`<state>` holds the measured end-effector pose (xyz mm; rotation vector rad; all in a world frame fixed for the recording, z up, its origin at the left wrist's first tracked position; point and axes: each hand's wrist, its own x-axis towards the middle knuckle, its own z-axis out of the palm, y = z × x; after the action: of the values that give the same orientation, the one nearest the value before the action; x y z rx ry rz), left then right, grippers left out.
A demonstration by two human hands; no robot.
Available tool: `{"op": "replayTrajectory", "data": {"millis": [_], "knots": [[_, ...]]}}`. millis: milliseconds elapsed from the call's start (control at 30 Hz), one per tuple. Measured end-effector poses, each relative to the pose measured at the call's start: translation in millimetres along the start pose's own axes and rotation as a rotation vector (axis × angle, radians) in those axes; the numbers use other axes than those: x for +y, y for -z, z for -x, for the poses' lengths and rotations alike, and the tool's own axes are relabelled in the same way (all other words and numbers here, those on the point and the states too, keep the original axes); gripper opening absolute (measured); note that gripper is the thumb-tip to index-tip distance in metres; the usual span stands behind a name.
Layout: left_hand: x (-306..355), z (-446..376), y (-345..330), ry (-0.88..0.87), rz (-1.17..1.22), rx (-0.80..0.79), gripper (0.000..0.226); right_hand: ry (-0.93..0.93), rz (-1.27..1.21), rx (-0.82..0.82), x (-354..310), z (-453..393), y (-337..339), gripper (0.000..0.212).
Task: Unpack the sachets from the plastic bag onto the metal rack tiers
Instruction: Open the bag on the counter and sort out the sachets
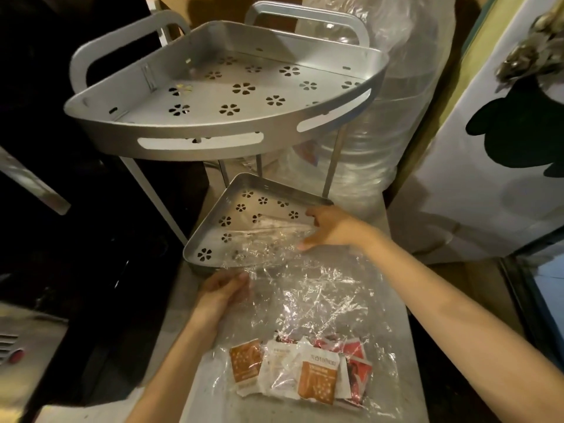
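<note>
Clear plastic bag (308, 303) lies flat in front of the metal rack (225, 96), its mouth over the lower tier (213, 215). Left hand (221, 290) pinches the mouth's near edge; right hand (328, 228) grips the far edge. Sachets (299, 374) (orange, white, red) sit inside the bag's closed end, farthest from the rack.

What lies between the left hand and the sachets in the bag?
Head view: only crinkled clear plastic bag lies between the left hand and the sachets; no other object.

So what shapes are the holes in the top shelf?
Little flower-shaped cutouts across the silver top tier, clearest in the head view.
</note>
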<state>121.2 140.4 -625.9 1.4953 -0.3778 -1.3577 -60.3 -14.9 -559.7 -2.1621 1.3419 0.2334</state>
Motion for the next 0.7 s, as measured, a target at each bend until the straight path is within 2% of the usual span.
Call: {"op": "replayTrajectory", "data": {"millis": [100, 200, 233, 300, 333, 400, 467, 533, 567, 633, 700], "knots": [[2, 2, -1, 0.016, -0.029, -0.020, 0.024, -0.053, 0.038, -0.061, -6, -1, 14, 0.069], [4, 5, -4, 0.006, -0.108, -0.002, 0.015, -0.037, 0.005, -0.133, -8, 6, 28, 0.044], [4, 6, -6, -0.028, -0.162, 0.026, 0.015, -0.030, -0.036, -0.155, -9, 11, 32, 0.051], [5, 9, -10, -0.163, -0.346, 0.105, 0.023, -0.033, -0.113, -0.175, -8, 21, 37, 0.066], [5, 13, -13, -0.244, -0.452, 0.158, 0.032, -0.032, -0.135, -0.188, -8, 27, 39, 0.064], [6, 26, -19, -0.422, -0.642, 0.312, 0.050, -0.016, -0.142, -0.212, -8, 34, 41, 0.046], [4, 43, -22, -0.633, -0.773, 0.399, 0.049, 0.001, -0.202, -0.207, -7, 39, 42, 0.029], [-5, 60, -22, -0.735, -0.839, 0.293, 0.037, -0.026, -0.346, -0.201, -9, 48, 42, 0.017], [-10, 67, -22, -0.714, -0.843, 0.210, 0.038, -0.032, -0.422, -0.202, -12, 55, 42, 0.015], [-22, 77, -18, -0.622, -0.796, 0.101, 0.054, -0.011, -0.514, -0.208, -22, 67, 42, 0.017], [-30, 84, -13, -0.593, -0.719, 0.094, 0.061, 0.034, -0.553, -0.214, -33, 81, 39, 0.016]]}}
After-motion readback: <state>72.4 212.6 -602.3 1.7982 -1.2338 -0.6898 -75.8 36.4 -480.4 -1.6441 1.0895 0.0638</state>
